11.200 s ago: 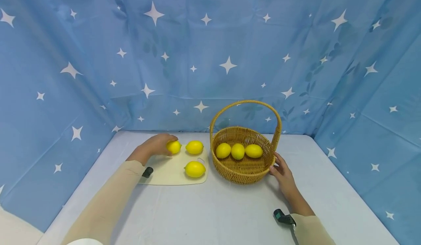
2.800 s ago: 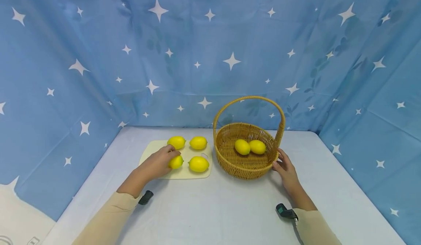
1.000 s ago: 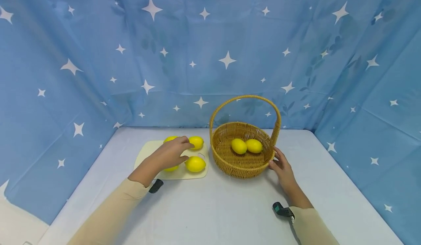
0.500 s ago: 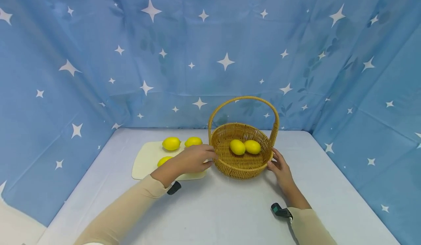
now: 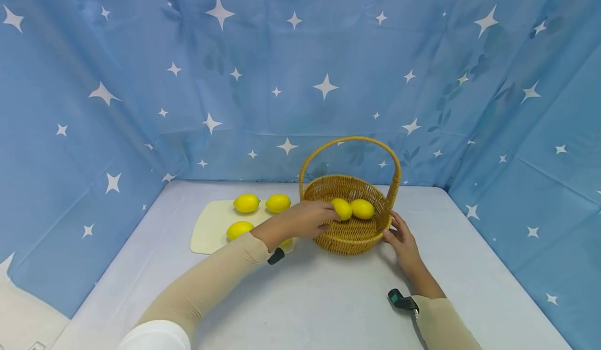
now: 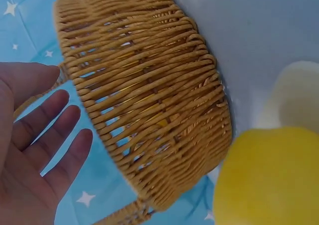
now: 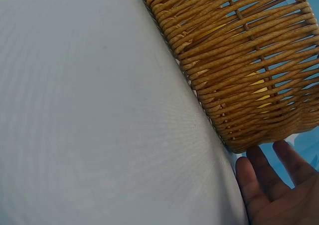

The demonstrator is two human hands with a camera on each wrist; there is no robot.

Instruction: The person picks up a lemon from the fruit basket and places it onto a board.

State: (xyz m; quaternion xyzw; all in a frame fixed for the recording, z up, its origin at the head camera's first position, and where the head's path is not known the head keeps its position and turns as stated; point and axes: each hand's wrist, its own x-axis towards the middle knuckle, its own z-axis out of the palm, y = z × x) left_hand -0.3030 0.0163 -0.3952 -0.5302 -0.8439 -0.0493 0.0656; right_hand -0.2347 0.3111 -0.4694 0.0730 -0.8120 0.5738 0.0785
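Note:
My left hand [image 5: 312, 218] reaches over the near-left rim of the wicker basket [image 5: 349, 245], its fingertips beside the left of two lemons [image 5: 362, 209] inside. In the left wrist view its fingers [image 6: 55, 127] are spread and loosely extended, with nothing between them. At the basket's right side, my right hand [image 5: 405, 245] touches the wall near the rim. The right wrist view shows its fingertips against the outer weave; its thumb is out of that view. Several lemons lie on the cream cutting board [image 5: 206, 235], one mostly hidden by my left forearm.
The basket's tall arched handle [image 5: 349, 139] stands upright above the left hand's reach. A white cloth covers the table [image 5: 305, 298]. Behind and at the sides hangs a blue curtain [image 5: 263, 115] with white stars.
Since 11.2 s ago one lemon has gone from the basket to the board. Over the last second my left hand has moved right, from the board into the basket. The right hand stays.

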